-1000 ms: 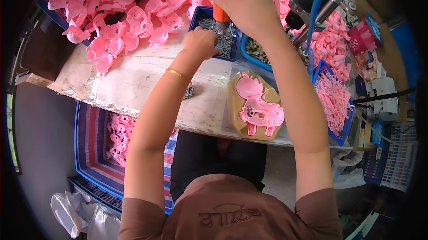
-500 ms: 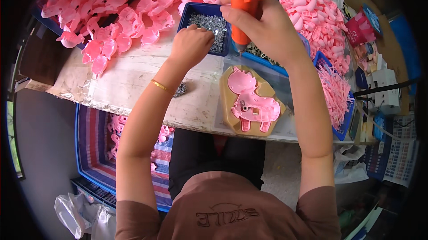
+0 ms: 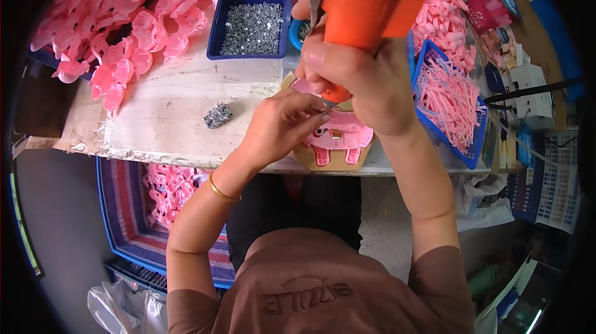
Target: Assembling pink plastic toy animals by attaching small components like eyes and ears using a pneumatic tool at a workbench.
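Note:
My right hand [image 3: 385, 89] is wrapped around an orange power screwdriver [image 3: 363, 5], its tip pointing down over a pink plastic animal-shaped shell [image 3: 341, 139]. The shell lies hollow side up in a tan fixture [image 3: 302, 159] near the table's front edge; its upper part is largely hidden by my hands. Beside the screwdriver's tip, my left hand [image 3: 273, 124] has thumb and fingers pinched together just above the shell. Whatever they hold is too small and covered to make out.
A dark blue tray [image 3: 245, 57] of small metal screws stands behind my left hand, and a loose screw pile [image 3: 218, 115] lies left. Pink shells [image 3: 149, 33] heap up far left. A blue basket [image 3: 428, 124] of thin pink pieces stands right; a lined bin [image 3: 127, 210] sits below.
My left hand has left the screw tray and come right and nearer to the shell. The screwdriver in my right hand has come down to the shell, beside my left fingers.

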`<state>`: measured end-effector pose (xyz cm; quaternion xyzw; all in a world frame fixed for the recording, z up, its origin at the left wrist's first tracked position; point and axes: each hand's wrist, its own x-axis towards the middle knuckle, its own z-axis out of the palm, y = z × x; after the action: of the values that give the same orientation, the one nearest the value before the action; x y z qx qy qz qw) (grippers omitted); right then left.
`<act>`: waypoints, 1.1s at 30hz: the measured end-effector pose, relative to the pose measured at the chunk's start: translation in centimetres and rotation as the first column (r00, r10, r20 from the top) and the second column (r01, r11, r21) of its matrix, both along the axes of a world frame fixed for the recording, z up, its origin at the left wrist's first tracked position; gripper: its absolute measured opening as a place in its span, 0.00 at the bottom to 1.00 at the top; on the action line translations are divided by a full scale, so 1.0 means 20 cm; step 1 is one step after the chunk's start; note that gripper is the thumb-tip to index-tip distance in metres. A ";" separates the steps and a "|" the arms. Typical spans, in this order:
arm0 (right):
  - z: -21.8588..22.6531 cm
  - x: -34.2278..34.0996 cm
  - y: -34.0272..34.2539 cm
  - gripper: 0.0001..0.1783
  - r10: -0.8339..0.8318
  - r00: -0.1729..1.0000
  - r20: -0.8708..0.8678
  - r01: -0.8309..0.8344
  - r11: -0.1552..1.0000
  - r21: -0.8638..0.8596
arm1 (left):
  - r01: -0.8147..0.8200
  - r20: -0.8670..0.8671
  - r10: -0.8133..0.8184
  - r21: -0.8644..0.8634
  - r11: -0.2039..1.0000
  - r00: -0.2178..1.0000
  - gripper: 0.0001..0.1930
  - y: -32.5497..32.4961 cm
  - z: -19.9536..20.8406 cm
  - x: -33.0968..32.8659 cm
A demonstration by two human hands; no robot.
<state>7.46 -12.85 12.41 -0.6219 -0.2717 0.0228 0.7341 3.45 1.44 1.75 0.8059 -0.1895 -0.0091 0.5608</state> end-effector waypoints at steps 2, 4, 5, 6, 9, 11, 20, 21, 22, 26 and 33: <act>0.00 -0.01 -0.01 0.19 0.004 1.000 0.008 -0.004 1.000 0.003 | 0.012 -0.105 -0.016 -0.038 0.999 0.994 0.08 -0.02 0.00 -0.02; -0.04 0.01 -0.05 0.20 0.014 1.000 0.014 -0.015 0.999 0.032 | 0.011 -0.121 -0.016 -0.045 0.999 0.993 0.08 -0.03 -0.01 -0.03; -0.06 0.01 -0.06 0.21 0.030 0.999 0.023 -0.031 0.998 0.063 | 0.005 -0.134 -0.011 -0.049 0.999 0.991 0.07 -0.04 -0.02 -0.03; -0.06 0.01 -0.06 0.21 0.027 0.999 0.022 -0.028 0.998 0.063 | 0.007 -0.135 -0.014 -0.049 0.999 0.991 0.07 -0.05 -0.02 -0.04; -0.06 -0.02 -0.07 0.20 0.013 1.000 -0.027 -0.009 0.992 0.122 | 0.020 -0.237 -0.054 -0.145 0.989 0.970 0.07 -0.07 -0.03 -0.06; -0.03 -0.04 -0.11 0.20 0.044 0.986 -0.163 -0.026 0.994 0.107 | -0.009 -0.249 -0.094 -0.380 0.925 0.964 0.07 -0.09 -0.08 -0.07; -0.13 -0.12 -0.19 0.16 -0.205 0.976 -0.071 0.202 0.978 -0.052 | 0.063 0.259 -0.115 0.203 0.977 0.959 0.22 -0.10 0.00 -0.09; -0.16 -0.12 -0.23 0.17 -0.202 0.978 -0.052 0.199 0.978 -0.063 | 0.065 0.256 -0.116 0.199 0.978 0.960 0.22 -0.11 -0.01 -0.10; -0.19 -0.12 -0.25 0.17 -0.204 0.977 -0.055 0.200 0.977 -0.067 | 0.057 0.318 -0.146 0.274 0.960 0.937 0.23 -0.13 -0.03 -0.12; -0.23 -0.11 -0.28 0.18 -0.243 0.967 -0.074 0.237 0.968 -0.089 | -0.012 0.447 -0.208 0.441 0.897 0.870 0.22 -0.18 -0.08 -0.15; -0.30 -0.08 -0.30 0.17 -0.243 0.965 -0.095 0.241 0.970 -0.038 | -0.049 0.454 -0.219 0.508 0.860 0.863 0.22 -0.21 -0.14 -0.16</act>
<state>5.76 -18.88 6.40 -0.6583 -0.1568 -0.0327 0.7355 0.15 -2.67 -0.96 0.8888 -0.3550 0.1238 0.2622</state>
